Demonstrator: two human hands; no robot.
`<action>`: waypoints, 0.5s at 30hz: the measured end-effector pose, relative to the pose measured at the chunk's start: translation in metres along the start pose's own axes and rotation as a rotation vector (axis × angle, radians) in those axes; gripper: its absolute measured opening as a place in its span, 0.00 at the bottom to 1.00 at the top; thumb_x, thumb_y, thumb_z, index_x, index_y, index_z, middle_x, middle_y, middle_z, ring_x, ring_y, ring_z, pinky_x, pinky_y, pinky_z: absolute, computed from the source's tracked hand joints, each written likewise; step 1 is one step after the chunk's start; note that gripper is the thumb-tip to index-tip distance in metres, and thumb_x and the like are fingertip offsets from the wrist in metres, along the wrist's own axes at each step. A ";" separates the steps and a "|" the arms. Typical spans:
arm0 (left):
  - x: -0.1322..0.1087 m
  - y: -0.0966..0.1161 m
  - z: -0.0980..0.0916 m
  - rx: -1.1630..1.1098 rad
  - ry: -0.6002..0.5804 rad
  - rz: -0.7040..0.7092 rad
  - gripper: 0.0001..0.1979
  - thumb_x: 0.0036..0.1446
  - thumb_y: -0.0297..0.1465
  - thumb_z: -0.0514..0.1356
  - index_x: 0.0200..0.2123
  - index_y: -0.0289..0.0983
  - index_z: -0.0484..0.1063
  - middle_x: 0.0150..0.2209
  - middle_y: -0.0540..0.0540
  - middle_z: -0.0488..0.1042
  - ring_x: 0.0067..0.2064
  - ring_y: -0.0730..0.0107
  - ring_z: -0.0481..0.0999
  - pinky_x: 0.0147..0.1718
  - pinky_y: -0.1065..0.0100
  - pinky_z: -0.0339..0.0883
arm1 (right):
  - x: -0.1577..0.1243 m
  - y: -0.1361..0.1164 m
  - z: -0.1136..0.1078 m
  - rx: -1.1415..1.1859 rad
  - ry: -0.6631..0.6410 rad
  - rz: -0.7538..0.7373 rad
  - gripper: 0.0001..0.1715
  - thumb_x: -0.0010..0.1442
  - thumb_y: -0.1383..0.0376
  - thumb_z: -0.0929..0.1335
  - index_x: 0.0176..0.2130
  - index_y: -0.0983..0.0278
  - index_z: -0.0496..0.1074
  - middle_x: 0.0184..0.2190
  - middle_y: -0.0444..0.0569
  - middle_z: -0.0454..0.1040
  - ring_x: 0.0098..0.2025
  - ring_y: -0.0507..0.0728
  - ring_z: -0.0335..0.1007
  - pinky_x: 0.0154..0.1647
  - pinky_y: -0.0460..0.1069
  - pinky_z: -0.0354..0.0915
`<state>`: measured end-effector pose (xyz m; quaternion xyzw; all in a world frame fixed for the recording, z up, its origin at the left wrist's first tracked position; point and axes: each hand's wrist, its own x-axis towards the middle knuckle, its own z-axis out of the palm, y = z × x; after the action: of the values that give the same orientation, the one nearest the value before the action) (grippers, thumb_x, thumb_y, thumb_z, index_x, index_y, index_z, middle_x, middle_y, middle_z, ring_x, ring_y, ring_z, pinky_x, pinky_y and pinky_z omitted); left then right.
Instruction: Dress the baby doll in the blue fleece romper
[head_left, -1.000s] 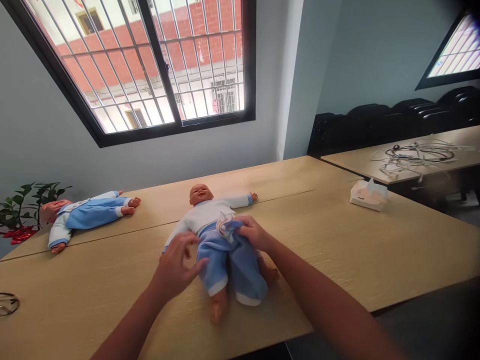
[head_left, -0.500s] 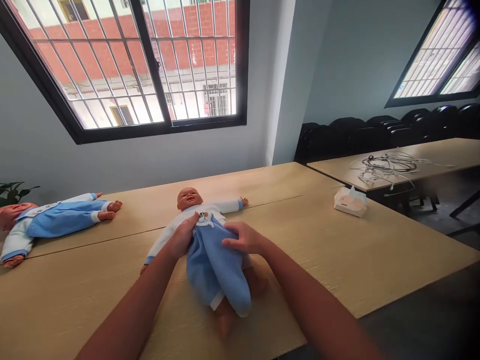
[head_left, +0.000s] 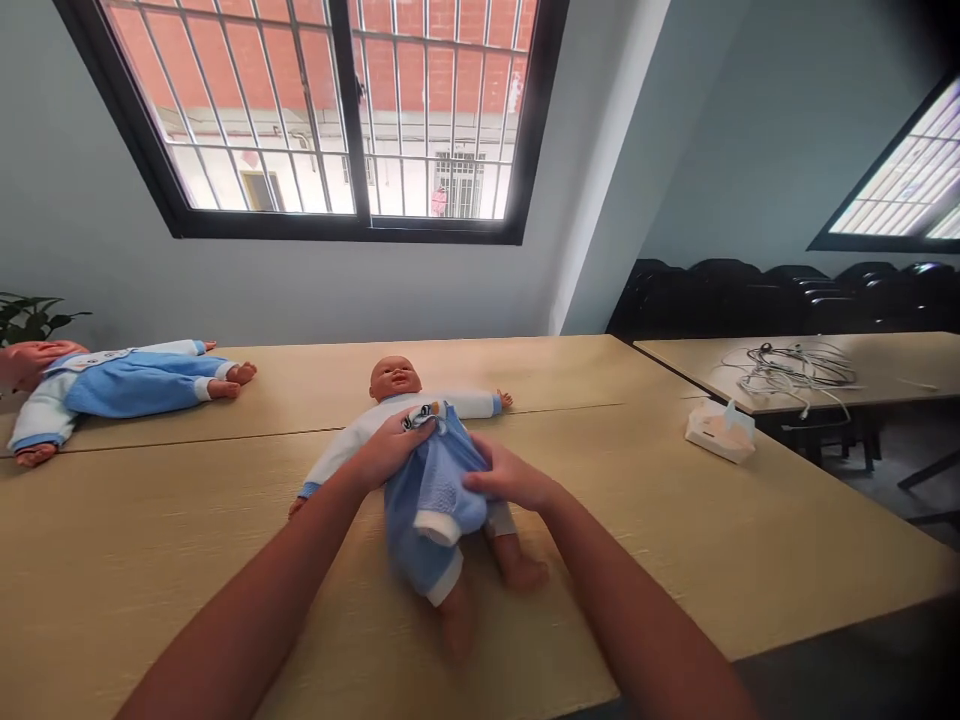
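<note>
A baby doll (head_left: pixel 395 377) in a white top lies on its back on the table, arms spread. Blue overalls (head_left: pixel 409 525) cover its front. One doll leg comes out of a white-cuffed trouser leg; the other trouser leg, with its white cuff (head_left: pixel 437 526), lies loose over the front. The doll's other leg (head_left: pixel 517 565) is outside the overalls, bare below a pale hem. My left hand (head_left: pixel 394 447) is closed on the bib near its animal-face patch. My right hand (head_left: pixel 514 474) pinches the blue cloth at the loose leg's side; its fingertips are partly hidden.
A second doll (head_left: pixel 142 380) in blue overalls lies at the far left, with a hand at its head. A tissue box (head_left: pixel 720 432) stands to the right on the wooden table (head_left: pixel 600 480). Tangled white cables (head_left: pixel 799 368) lie on another table, before stacked black chairs (head_left: pixel 720 300).
The loose trouser leg has been drawn up and folded, so its white cuff now shows on the doll's front. Both hands stay on the overalls. My view has shifted.
</note>
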<state>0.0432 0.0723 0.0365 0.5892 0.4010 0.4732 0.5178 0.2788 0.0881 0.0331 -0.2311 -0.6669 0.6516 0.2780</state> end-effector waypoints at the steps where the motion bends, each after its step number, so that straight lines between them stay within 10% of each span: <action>1: 0.000 -0.003 0.001 -0.063 0.009 -0.026 0.28 0.60 0.52 0.65 0.52 0.35 0.75 0.48 0.41 0.80 0.48 0.53 0.78 0.49 0.59 0.71 | 0.000 0.000 -0.001 -0.061 -0.012 0.030 0.36 0.53 0.49 0.81 0.54 0.63 0.76 0.50 0.51 0.79 0.49 0.61 0.75 0.50 0.52 0.69; 8: -0.008 0.007 0.007 0.225 -0.296 0.031 0.36 0.48 0.46 0.75 0.58 0.38 0.74 0.56 0.40 0.78 0.59 0.44 0.74 0.58 0.54 0.68 | 0.008 0.012 -0.002 0.286 0.317 -0.036 0.28 0.53 0.51 0.80 0.49 0.60 0.79 0.43 0.49 0.82 0.43 0.60 0.77 0.47 0.53 0.71; 15: -0.006 -0.002 -0.003 0.087 -0.270 -0.068 0.23 0.59 0.50 0.67 0.48 0.39 0.80 0.47 0.44 0.83 0.50 0.52 0.79 0.51 0.59 0.72 | -0.004 0.000 0.006 0.241 0.002 0.137 0.32 0.49 0.47 0.81 0.46 0.62 0.78 0.39 0.48 0.79 0.37 0.56 0.73 0.40 0.49 0.69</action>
<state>0.0391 0.0675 0.0334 0.6554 0.3677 0.3538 0.5569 0.2779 0.0808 0.0327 -0.2419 -0.5662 0.7441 0.2593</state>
